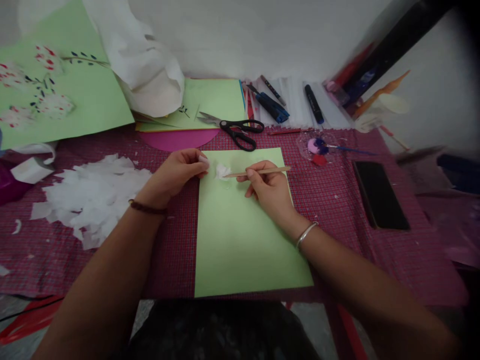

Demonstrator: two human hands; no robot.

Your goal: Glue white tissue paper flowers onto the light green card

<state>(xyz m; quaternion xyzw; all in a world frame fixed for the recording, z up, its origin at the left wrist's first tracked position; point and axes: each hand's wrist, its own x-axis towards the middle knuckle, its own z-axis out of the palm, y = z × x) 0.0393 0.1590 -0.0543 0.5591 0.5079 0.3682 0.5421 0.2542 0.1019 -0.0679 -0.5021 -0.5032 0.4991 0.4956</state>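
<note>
Left forearm (108, 270) slants up from lower left of frame; left hand (180, 172), left of centre, angles rightward, thumb and forefinger pinched. Right forearm (360, 277) runs up-left from lower right; right hand (270, 192), just right of centre, fingers bent, pencil-style grip.

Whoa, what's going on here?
Someone is working over a green sheet. Their right hand holds a wooden stick, its tip at a white tuft near the sheet's far end. The left hand pinches a small white piece. White scraps lie heaped to the left.
</note>
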